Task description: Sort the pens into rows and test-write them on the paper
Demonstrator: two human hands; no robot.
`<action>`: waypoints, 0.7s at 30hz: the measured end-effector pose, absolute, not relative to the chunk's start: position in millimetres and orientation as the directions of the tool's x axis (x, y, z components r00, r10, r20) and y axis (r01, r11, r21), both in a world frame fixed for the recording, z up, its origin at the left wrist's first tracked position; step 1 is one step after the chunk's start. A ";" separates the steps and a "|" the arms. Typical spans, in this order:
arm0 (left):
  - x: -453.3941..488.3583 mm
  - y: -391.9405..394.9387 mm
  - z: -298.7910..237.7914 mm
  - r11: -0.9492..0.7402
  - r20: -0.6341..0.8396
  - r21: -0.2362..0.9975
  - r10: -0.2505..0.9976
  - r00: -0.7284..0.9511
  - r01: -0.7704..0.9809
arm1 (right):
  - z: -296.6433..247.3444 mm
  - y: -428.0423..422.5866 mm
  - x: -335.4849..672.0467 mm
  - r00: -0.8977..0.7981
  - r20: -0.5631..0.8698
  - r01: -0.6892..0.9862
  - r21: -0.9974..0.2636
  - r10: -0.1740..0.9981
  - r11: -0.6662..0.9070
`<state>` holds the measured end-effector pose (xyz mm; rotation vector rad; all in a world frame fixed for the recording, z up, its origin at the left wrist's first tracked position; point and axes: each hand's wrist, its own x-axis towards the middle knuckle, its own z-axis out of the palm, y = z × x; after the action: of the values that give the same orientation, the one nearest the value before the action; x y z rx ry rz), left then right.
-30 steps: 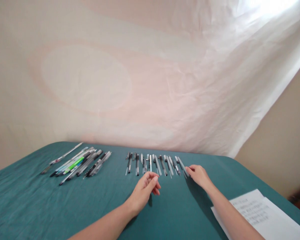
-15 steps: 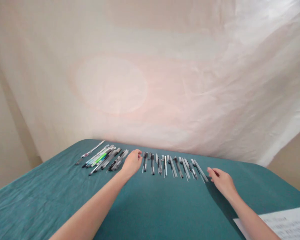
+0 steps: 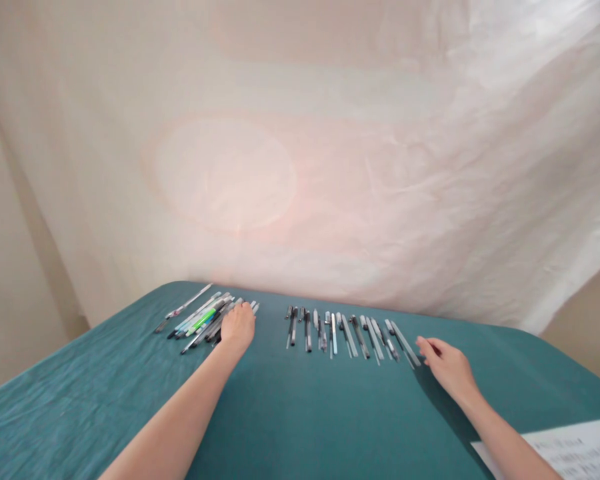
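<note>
My left hand (image 3: pixel 238 326) is over the right side of a loose heap of pens (image 3: pixel 205 323) at the table's back left. Its fingers point down among the pens and are mostly hidden, so I cannot see if one is gripped. A bright green pen (image 3: pixel 201 321) stands out in the heap. My right hand (image 3: pixel 446 365) hovers just right of a row of pens (image 3: pixel 353 337), thumb and loosely curled fingers a little apart, with nothing visible in them. The row's pens are mostly black or clear, spaced side by side, with caps or thin pieces beside several of them.
A green cloth covers the table (image 3: pixel 325 420). Under my right forearm, at the front right, lies a white sheet of paper (image 3: pixel 580 443) with writing. One long, thin pen (image 3: pixel 183 309) lies apart at the far left. Behind the table hangs a pale cloth (image 3: pixel 330 167).
My left hand has moved left, from the left end of the row to the heap of pens. My right hand has stayed nearly still; the view has shifted slightly.
</note>
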<state>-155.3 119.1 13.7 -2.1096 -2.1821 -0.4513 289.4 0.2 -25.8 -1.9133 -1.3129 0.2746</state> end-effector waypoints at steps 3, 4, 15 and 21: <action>-154.6 118.0 19.5 -0.016 0.242 0.200 0.970 -0.034 0.980 | -22.0 -0.5 286.1 0.451 0.268 0.687 -0.713 0.851 -0.140; -153.2 117.6 23.3 -0.035 0.243 0.227 0.970 -0.021 0.973 | -20.1 -0.7 285.0 0.460 0.278 0.681 -0.720 0.844 -0.134; -41.5 42.1 64.2 -0.239 0.092 0.917 0.906 0.413 0.320 | 26.7 -8.7 240.1 0.430 0.202 0.302 -0.951 0.880 0.071; 8.9 -18.9 42.1 0.184 -0.145 0.982 0.862 0.486 -0.032 | 41.1 -26.0 178.4 0.098 -0.021 -0.122 -0.992 0.995 -0.008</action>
<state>8.9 -18.9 42.1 -3.3696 -2.3594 -2.0709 178.4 -26.0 41.1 -1.1753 -1.0403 1.2016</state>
